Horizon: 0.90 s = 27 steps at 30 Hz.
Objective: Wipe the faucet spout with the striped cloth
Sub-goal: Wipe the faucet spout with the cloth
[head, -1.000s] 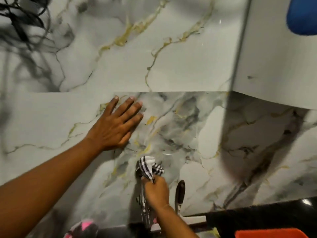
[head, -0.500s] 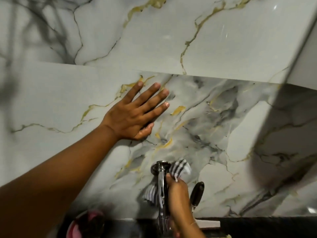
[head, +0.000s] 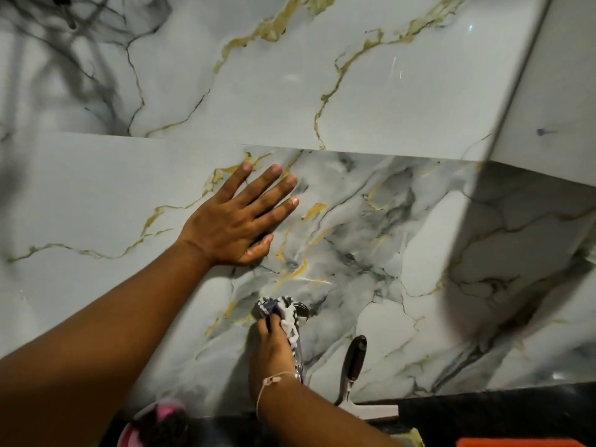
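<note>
I see my left hand (head: 237,221) spread flat on the marble wall (head: 387,91), bracing. Lower, my right hand (head: 272,346) pinches the cloth (head: 280,309) bunched over the spout (head: 298,356) top, above the counter (head: 483,411). The cloth looks soft and light; the chrome rigid and likely slick, so I'd wrap the cloth round it.

We see little of the faucet spout (head: 299,356), hidden by right hand (head: 272,346) & striped cloth (head: 283,312); pink blurry thing (head: 158,421) below left hand (head: 237,221), cut off.
</note>
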Available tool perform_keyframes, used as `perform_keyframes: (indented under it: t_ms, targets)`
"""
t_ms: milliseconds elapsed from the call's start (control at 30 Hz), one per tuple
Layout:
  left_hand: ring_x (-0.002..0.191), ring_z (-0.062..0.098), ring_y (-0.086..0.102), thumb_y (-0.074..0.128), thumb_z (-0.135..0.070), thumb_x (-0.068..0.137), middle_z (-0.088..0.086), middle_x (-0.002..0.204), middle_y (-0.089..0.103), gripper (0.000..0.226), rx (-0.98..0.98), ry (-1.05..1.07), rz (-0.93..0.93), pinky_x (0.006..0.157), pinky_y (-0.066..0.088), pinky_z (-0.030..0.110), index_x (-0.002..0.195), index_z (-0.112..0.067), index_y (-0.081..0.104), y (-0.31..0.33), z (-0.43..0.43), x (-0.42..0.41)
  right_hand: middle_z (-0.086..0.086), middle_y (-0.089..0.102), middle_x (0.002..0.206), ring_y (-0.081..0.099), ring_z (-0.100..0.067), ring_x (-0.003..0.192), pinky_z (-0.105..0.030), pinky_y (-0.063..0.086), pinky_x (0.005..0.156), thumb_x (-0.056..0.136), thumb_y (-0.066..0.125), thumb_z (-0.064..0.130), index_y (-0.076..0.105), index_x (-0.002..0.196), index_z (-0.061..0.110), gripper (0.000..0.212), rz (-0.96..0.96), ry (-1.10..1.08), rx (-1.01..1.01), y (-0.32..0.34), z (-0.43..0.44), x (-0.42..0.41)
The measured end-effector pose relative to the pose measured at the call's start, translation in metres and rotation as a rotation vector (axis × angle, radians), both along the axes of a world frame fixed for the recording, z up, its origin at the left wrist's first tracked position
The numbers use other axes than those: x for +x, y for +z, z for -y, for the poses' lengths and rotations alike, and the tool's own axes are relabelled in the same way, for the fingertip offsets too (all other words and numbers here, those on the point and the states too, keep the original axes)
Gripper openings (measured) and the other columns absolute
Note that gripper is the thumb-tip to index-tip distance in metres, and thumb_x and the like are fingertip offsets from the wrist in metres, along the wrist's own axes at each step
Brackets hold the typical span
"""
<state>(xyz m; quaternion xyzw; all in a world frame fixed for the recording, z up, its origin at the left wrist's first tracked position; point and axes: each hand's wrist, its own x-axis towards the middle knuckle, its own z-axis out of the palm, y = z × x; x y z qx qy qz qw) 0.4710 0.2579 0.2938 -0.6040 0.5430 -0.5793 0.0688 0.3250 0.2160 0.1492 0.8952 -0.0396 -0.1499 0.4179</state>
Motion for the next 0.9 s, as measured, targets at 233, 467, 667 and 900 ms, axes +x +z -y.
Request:
perform_keyframes:
  t_ms: [233,467,667,900]
  targets:
    - [0.150,0.038,0.022,0.044,-0.036,0.092,0.016,0.162,0.029,0.068,-0.007,-0.022,-0.012,0.120,0.022,0.062,0.154,-0.011,0.033,0.000,0.002,0.000,-0.009,0.053,0.131,0.049,-0.031,0.122,-0.039,0.042,0.103,0.085,0.047,0.023,0.054,0.129,0.015,0.046,1.006,-0.472,1.342,0.015,0.017,-0.048]
    - [0.150,0.040,0.024,0.042,-0.037,0.092,0.016,0.161,0.030,0.069,-0.012,-0.010,0.002,0.119,0.021,0.064,0.154,-0.011,0.032,-0.001,0.003,0.003,-0.025,0.074,0.095,0.072,-0.036,0.082,-0.046,0.055,0.080,0.091,0.045,0.037,0.066,0.113,-0.001,0.050,0.622,-1.224,2.938,-0.001,0.071,-0.038]
    - [0.150,0.040,0.024,0.043,-0.039,0.092,0.017,0.161,0.030,0.069,-0.011,0.013,0.003,0.120,0.018,0.062,0.155,-0.011,0.032,-0.003,0.002,0.002,-0.028,0.064,0.124,0.060,-0.041,0.116,-0.049,0.044,0.102,0.086,0.057,0.019,0.057,0.127,-0.006,0.048,0.398,-1.069,3.162,-0.049,0.071,-0.080]
    - [0.148,0.042,0.028,0.038,-0.038,0.093,0.018,0.159,0.034,0.067,-0.020,0.018,0.020,0.118,0.020,0.063,0.154,-0.010,0.034,-0.001,0.000,-0.001,-0.016,0.075,0.104,0.074,-0.023,0.087,-0.036,0.054,0.079,0.096,0.046,0.035,0.070,0.108,0.006,0.040,0.742,-1.009,2.687,-0.013,0.055,-0.065]
